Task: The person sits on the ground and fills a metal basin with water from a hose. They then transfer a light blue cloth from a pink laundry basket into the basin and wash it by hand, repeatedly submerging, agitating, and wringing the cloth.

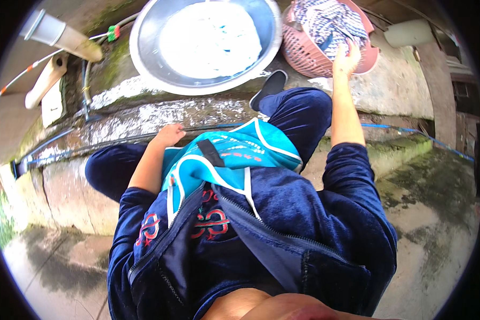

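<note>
My right hand reaches over the near rim of a pink plastic laundry basket and touches the patterned dark-and-white cloth heaped in it; whether the fingers grip the cloth is not plain. Near my left knee, my left hand hangs with its fingers loosely bent, and no object shows in it. Ahead of me stands a wide metal basin with a bright white mass in it, too overexposed to tell whether it is cloth or suds. A turquoise apron with white edging lies over my lap.
Wet concrete with a blue hose runs between me and the basin. At the left are a grey plastic pipe, a second pipe piece and a green-and-red brush head. A pale cylindrical container lies beyond the basket.
</note>
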The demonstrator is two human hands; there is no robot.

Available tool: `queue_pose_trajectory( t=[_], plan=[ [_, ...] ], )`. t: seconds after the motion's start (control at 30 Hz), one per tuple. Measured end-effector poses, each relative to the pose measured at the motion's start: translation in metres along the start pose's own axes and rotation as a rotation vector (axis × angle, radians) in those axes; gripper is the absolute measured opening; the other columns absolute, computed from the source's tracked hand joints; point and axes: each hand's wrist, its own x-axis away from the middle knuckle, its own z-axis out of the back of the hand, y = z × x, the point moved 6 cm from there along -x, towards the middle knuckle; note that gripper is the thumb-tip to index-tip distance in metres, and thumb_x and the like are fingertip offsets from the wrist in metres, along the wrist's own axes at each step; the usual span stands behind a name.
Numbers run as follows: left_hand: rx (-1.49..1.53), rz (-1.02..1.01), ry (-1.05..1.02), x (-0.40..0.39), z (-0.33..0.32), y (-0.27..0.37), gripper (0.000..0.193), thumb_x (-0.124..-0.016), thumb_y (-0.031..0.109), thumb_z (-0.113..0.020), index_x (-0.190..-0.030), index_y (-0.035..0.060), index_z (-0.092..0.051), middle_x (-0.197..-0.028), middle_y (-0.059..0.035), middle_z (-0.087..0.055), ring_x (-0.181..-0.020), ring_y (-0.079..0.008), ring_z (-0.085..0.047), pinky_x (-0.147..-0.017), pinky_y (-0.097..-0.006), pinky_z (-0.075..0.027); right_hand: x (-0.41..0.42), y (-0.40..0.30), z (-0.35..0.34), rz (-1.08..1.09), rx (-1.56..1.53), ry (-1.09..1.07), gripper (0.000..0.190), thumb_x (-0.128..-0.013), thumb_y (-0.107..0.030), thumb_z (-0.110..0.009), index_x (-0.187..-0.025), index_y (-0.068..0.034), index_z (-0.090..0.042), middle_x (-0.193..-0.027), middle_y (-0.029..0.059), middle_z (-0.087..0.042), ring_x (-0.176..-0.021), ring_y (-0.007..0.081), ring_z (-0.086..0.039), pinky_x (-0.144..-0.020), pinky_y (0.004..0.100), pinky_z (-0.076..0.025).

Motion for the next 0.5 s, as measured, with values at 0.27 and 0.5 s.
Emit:
queue_pose_trajectory(
  t=[0.27, 0.5],
  plan=[
    [-0.073, -0.011, -0.097, -0.015, 0.0, 0.008, 0.038, -0.081, 0.031, -0.061, -0.107, 0.0032, -0.06, -0.098, -0.0169, -0.065, -0.092, -0.0315, -0.062, -0.081, -0.0387, -0.049, 0.074, 0.061, 0.018, -1.525, -0.672, -0.193, 0.103, -0.069, -0.068, -0.058, -0.142, -0.008, -0.016, -0.139, 0.0309, -0.02, -0.12, 0.0497, -0.033, -0.094, 0.0636, -0.032],
    [0.001, -0.037, -0.087, -0.026, -0.003, 0.018, 0.039, -0.08, 0.03, -0.06, -0.108, 0.0025, -0.06, -0.091, -0.0163, -0.066, -0.087, -0.0297, -0.063, -0.08, -0.0375, -0.049, 0.075, 0.101, -0.013, -1.459, -0.476, -0.038, 0.073, -0.077, -0.047, -0.062, -0.124, 0.002, -0.036, -0.114, 0.0272, -0.045, -0.089, 0.0443, -0.055, -0.073, 0.0602, -0.048]
  ],
)
